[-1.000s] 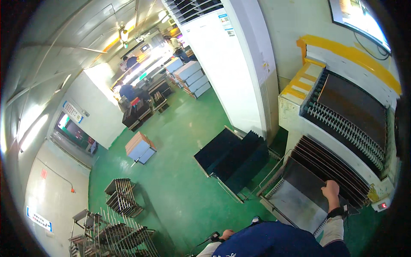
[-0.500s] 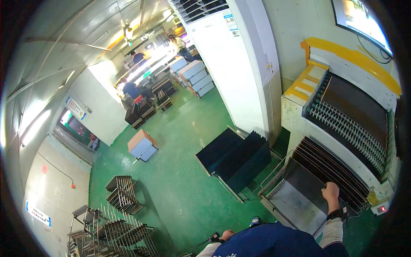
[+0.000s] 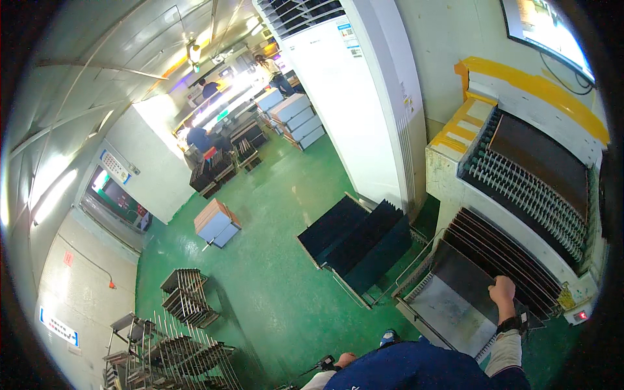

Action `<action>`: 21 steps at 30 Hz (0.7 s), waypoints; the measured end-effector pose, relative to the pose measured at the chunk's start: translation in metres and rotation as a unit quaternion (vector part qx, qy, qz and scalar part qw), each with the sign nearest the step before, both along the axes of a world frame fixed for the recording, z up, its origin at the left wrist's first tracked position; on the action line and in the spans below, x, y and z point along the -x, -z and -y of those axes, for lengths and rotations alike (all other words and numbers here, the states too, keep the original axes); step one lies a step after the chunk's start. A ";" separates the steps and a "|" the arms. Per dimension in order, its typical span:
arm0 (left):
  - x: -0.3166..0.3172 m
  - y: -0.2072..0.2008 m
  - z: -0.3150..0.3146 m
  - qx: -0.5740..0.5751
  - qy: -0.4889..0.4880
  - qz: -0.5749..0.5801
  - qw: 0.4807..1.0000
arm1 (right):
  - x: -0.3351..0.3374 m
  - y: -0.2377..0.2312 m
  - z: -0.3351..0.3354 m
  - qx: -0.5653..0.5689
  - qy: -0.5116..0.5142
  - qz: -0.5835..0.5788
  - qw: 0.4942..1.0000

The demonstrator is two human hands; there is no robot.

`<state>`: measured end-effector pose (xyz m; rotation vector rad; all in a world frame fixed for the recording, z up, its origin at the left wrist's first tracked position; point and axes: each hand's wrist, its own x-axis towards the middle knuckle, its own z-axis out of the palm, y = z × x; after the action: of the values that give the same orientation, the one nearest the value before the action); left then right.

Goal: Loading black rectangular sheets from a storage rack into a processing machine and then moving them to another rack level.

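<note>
My right hand (image 3: 502,290) is closed on the upper edge of a dark flat panel (image 3: 463,265) at the lower right. That panel leans in a wire-sided metal rack (image 3: 426,322), in front of a row of similar dark panels (image 3: 497,250). A pale grey sheet-like surface (image 3: 448,312) shows just below the panel in the rack. Low beside my blue-clothed body is my left hand (image 3: 346,359), partly covered by the clothing. Its fingers are hidden, and I cannot make out whether they hold anything.
A slotted roller machine (image 3: 530,188) carrying a dark board stands beyond the rack. Left of the rack, another rack of dark panels (image 3: 364,244) sits before a tall white cabinet unit (image 3: 344,97). Metal racks (image 3: 182,351) and stacked boxes (image 3: 218,224) stand on the green floor; people work far back.
</note>
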<state>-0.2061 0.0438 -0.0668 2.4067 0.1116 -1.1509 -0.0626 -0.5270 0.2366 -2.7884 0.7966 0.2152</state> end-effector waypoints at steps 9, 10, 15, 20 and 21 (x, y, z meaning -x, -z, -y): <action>0.002 -0.046 0.015 0.005 -0.111 -0.033 0.993 | 0.001 -0.005 -0.005 -0.004 0.006 -0.006 1.000; 0.002 -0.047 0.016 0.010 -0.121 -0.035 0.992 | 0.002 -0.001 -0.003 0.004 0.002 -0.001 1.000; 0.001 -0.034 0.011 0.026 -0.169 -0.083 0.982 | 0.004 0.016 -0.001 0.011 -0.020 0.011 1.000; -0.010 -0.030 0.015 0.031 -0.124 -0.042 0.991 | 0.012 -0.018 0.003 0.004 -0.026 0.026 0.999; -0.009 -0.021 0.007 0.050 -0.113 -0.037 0.992 | 0.011 -0.035 0.000 0.003 -0.041 0.052 0.998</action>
<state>-0.1974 0.0364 -0.0455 2.2002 0.3350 -1.1119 -0.0736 -0.5272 0.2715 -2.8148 0.6601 0.0799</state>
